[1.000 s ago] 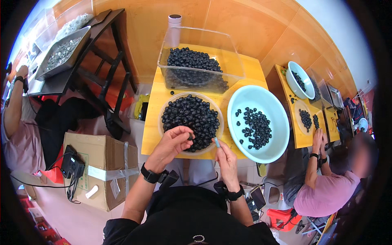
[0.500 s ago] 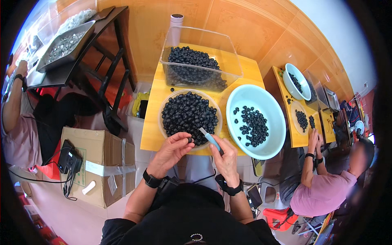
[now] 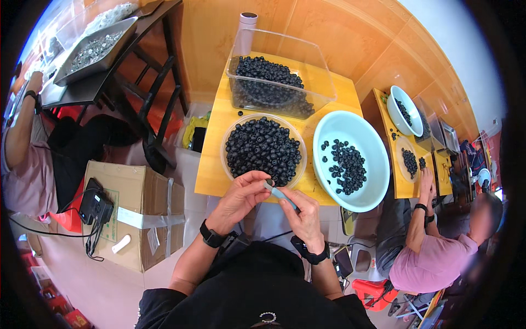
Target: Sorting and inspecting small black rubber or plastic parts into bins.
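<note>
Between the thumb and fingers of my left hand (image 3: pixel 239 201) is a small black bead-like part (image 3: pixel 269 182). My right hand (image 3: pixel 303 217) grips a small knife (image 3: pixel 282 196) by its light blue handle. The short, flat blade meets the black part at my left fingertips, and the fingers partly cover the contact. Just beyond both hands lies a shallow round tray (image 3: pixel 224 152) heaped with black parts (image 3: pixel 263 151). To its right, a light blue basin (image 3: pixel 377 174) holds a looser spread of the same parts.
Behind the tray, a clear plastic bin (image 3: pixel 282 82) of black parts stands on the yellow table (image 3: pixel 211 178), a pink flask (image 3: pixel 246 34) behind it. A cardboard box (image 3: pixel 118 208) sits at left. Co-workers (image 3: pixel 435 249) sit on both sides.
The knife blade has come left onto the black part in my left fingers; before, the two were apart. The table and its containers appear shifted slightly right and up in the view.
</note>
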Demonstrator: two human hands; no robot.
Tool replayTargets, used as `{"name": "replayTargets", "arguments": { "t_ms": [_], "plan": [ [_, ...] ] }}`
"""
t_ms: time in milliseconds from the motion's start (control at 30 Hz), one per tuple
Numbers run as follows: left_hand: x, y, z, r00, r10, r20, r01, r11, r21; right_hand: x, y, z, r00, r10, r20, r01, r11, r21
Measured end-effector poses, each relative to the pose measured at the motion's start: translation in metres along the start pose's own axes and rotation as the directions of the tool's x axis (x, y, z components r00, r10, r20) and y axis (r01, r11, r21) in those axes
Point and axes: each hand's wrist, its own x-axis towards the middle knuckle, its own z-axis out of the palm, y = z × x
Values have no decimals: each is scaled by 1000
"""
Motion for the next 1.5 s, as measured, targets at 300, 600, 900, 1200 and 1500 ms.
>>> {"name": "replayTargets", "arguments": {
  "t_ms": [300, 600, 900, 1200, 1500],
  "plan": [
    [0, -2, -1, 999, -23, 28, 24, 999, -27, 0, 2, -5, 1000, 19, 17, -18, 998, -52],
    [2, -3, -4, 997, 16, 74, -18, 999, 33, 1, 9, -6, 1000, -4, 17, 4, 1000, -7],
    [-10, 5, -3, 986, -25, 165, 16, 998, 53, -5, 47, -16, 950, 276, -146, -268, 960, 76],
    [-6, -1, -1, 997, 8, 71, -9, 1000, 13, -5, -2, -7, 998, 20, 53, -24, 997, 76],
    [-7, 1, -1, 999, -18, 49, 17, 999, 33, -4, 2, -6, 998, 9, 65, -8, 1000, -10]
  ]
}}
